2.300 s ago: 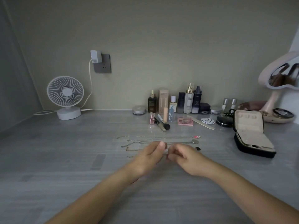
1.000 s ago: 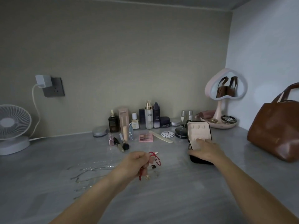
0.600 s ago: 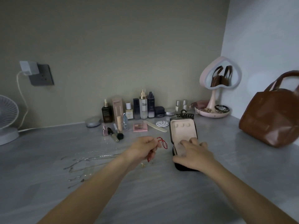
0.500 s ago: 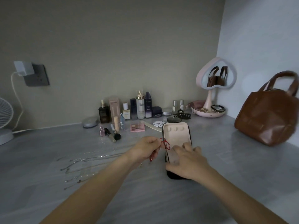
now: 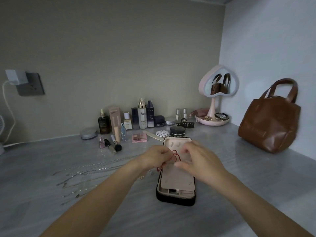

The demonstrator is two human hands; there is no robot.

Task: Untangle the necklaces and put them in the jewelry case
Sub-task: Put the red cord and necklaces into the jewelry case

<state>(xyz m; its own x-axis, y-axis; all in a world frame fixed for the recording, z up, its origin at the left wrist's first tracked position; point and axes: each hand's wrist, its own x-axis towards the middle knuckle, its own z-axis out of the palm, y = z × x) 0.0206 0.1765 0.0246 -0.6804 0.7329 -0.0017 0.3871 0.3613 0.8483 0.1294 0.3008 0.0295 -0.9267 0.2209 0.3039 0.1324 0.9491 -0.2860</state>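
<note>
Head view. My left hand (image 5: 157, 157) is curled tight, pinching a red cord necklace (image 5: 176, 155) at the jewelry case (image 5: 176, 200)'s left edge, about where lid meets base. The cord loops sit over the case's beige lining and one tail drops by the left rim. My right hand (image 5: 196, 161) hovers over the middle of the case with loose, spread, motion-blurred fingers and the thumb pointing at the cord. It grips nothing I can see; can't tell if it touches the cord. It blocks most of the lid's lower half.

The case lies open on the grey table (image 5: 239, 185), lid propped on the far side.

- Left of the case: thin metal chains (image 5: 89, 170) in rows, partly behind my left forearm.
- Just left of the case: small gold bits (image 5: 142, 177), too small to identify.
- Behind the case: black round compact (image 5: 177, 131), hair claw (image 5: 185, 124), pink palette (image 5: 139, 138), row of bottles (image 5: 142, 115).
- Behind and to the right: heart-shaped mirror (image 5: 218, 82).
- Well right of the case: brown handbag (image 5: 268, 124) against the wall.
- Far left: wall socket (image 5: 30, 83) with a charger.
</note>
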